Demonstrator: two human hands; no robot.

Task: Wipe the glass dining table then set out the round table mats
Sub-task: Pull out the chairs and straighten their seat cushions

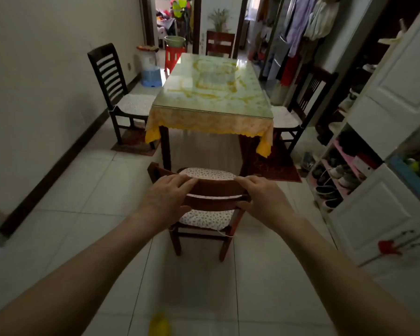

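Both hands hold the top rail of the chair (210, 190): the left hand (166, 198) and the right hand (260, 198) each have the grip curled around the rail, fingers over the front and thumb below. The glass surface (211, 88) stands at 12 o'clock, well apart from this chair, with its yellow cloth (207, 122) hanging over the near edge; no wiping cloth and no round mats can be seen. I think the chair legs may scrape or catch on a tile joint, and then the chair may tip. At 3 o'clock the shoe shelf (342, 175) is near, so a swing to that side could hit it. At 9 o'clock the floor (83, 190) gives more room, up to the dark chair (118, 93).
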